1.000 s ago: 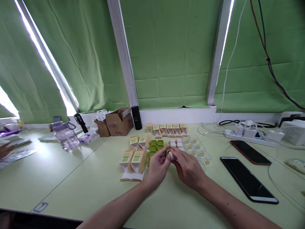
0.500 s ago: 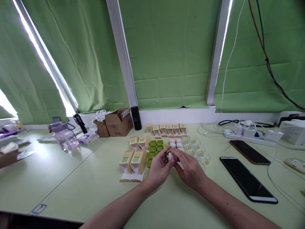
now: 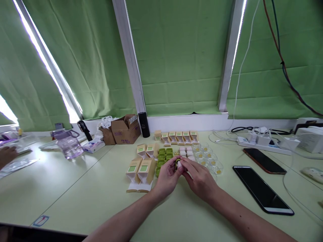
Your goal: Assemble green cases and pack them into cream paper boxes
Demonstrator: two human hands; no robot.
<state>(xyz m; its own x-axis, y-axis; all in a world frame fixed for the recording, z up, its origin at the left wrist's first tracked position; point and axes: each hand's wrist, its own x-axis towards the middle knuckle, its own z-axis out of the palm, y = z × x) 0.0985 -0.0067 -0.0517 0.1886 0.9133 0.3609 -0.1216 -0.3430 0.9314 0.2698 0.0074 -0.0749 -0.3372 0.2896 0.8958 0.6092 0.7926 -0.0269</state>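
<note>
Creased green blinds (image 3: 180,60) hang across the windows (image 3: 6,111), divided by pale frames (image 3: 129,55). Daylight glares through narrow gaps, strongest on the left. Below runs a low white wall (image 3: 181,123), fronted by a pale green counter (image 3: 75,208) with a thin seam (image 3: 70,186) and soft reflections.

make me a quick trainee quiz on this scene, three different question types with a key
1. True or false: the nearer phone lies to the left of the left hand.

2. What stands just right of the cardboard box?
a) purple bottle
b) black cylinder
c) power strip

3. Fill the gap: the small piece is held between the left hand and the ____ hand.

Key: 1. False, it lies to the right. 2. b. 3. right.
</note>
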